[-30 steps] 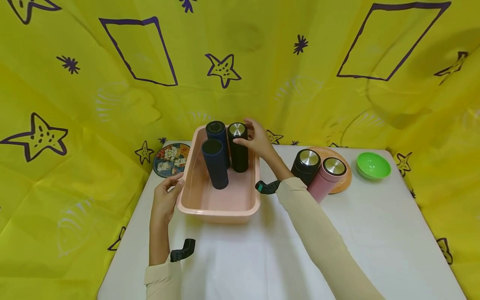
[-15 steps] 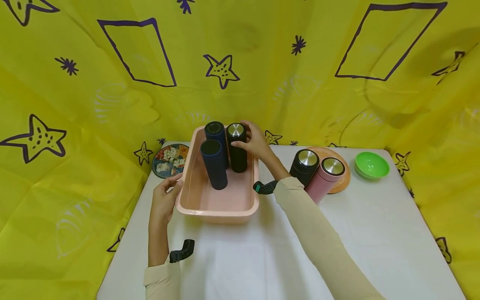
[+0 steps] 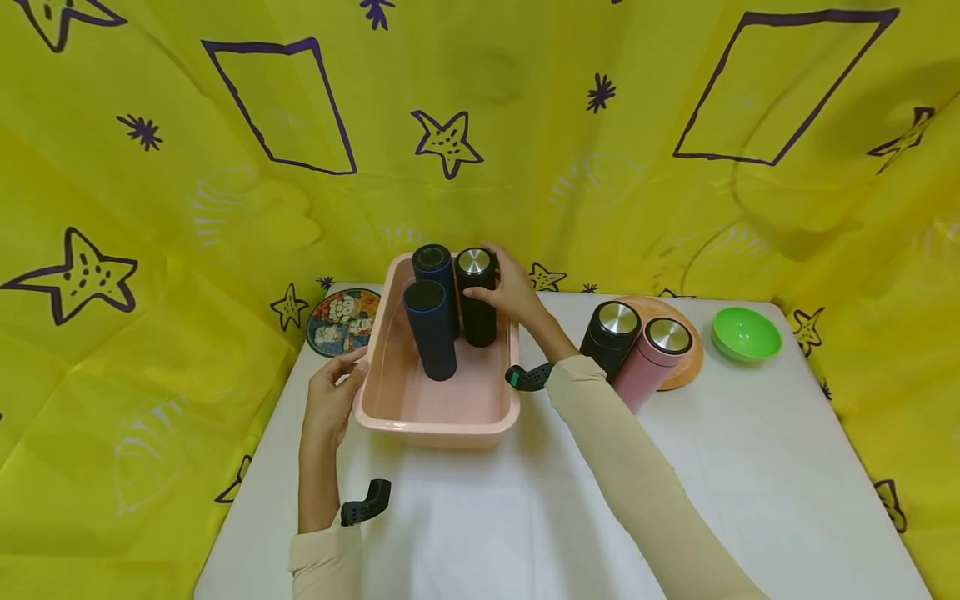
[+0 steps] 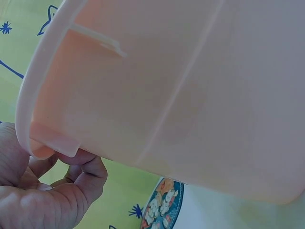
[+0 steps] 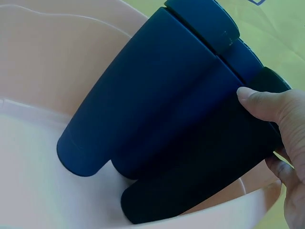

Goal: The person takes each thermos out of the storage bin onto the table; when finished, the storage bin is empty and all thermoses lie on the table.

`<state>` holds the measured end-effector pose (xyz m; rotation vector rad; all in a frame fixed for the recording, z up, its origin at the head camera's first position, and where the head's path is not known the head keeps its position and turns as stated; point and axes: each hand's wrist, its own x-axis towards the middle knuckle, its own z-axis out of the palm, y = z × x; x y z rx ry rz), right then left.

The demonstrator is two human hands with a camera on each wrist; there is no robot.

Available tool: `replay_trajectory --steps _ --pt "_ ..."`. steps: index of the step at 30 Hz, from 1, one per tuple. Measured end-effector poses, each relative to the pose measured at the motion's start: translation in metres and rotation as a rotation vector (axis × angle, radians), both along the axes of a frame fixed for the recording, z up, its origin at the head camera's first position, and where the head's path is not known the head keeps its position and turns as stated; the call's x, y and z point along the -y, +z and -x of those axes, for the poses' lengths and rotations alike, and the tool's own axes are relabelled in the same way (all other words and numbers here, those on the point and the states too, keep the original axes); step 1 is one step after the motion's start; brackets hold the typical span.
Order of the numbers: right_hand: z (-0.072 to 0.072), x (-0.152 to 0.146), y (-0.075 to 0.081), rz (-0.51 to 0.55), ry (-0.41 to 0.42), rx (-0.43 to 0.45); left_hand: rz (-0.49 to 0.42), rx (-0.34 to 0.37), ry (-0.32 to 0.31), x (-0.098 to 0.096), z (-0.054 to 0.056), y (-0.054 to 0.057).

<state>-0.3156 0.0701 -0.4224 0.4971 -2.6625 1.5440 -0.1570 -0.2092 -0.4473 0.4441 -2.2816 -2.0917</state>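
Observation:
A pink plastic basin (image 3: 438, 427) holds three upright bottles. Two are dark blue: the front blue bottle (image 3: 431, 337) and the back blue bottle (image 3: 442, 267). The third is a black bottle (image 3: 478, 312) with a silver-topped lid, at the basin's back right. My right hand (image 3: 513, 287) grips this black bottle near its top, thumb on the near side; in the right wrist view its fingers go behind it. With my left hand (image 3: 333, 396) I pinch the left rim of the basin, thumb and curled fingers around the edge in the left wrist view.
Right of the basin stand another black bottle (image 3: 611, 337) and a pink bottle (image 3: 651, 362), both with silver lids. Behind them lies an orange round plate (image 3: 686, 371). A green bowl (image 3: 746, 333) sits farther right. At the left back is a patterned round plate (image 3: 330, 325). A yellow curtain (image 3: 525, 200) hangs behind the table.

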Motion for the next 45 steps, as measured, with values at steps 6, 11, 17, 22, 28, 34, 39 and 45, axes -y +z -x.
replay_trajectory --steps 6,11,17,22,28,34,39,45 --pt "-0.001 0.000 0.000 -0.010 -0.006 0.000 -0.003 -0.002 0.001 0.000 0.000 -0.001" --pt "-0.001 0.001 0.002 -0.022 -0.004 -0.012 -0.010 -0.007 0.004 0.000 0.002 -0.001" --pt "-0.001 0.000 0.004 -0.028 -0.008 -0.016 -0.013 -0.006 0.004 0.000 0.002 -0.001" --pt "-0.002 -0.001 0.008 -0.023 -0.008 -0.002 -0.021 -0.012 0.005 0.000 0.003 0.000" --pt "-0.001 -0.002 0.007 -0.009 -0.009 -0.015 -0.017 -0.005 0.011 0.000 0.001 0.001" --pt "-0.003 -0.005 0.005 0.022 -0.022 -0.026 -0.036 -0.014 0.000 -0.002 -0.001 0.002" --pt "-0.005 -0.007 0.008 0.033 -0.014 -0.026 -0.050 -0.012 -0.001 -0.002 -0.001 0.003" --pt "-0.006 -0.008 0.012 0.027 -0.024 -0.023 -0.048 -0.016 -0.008 0.000 -0.001 0.002"
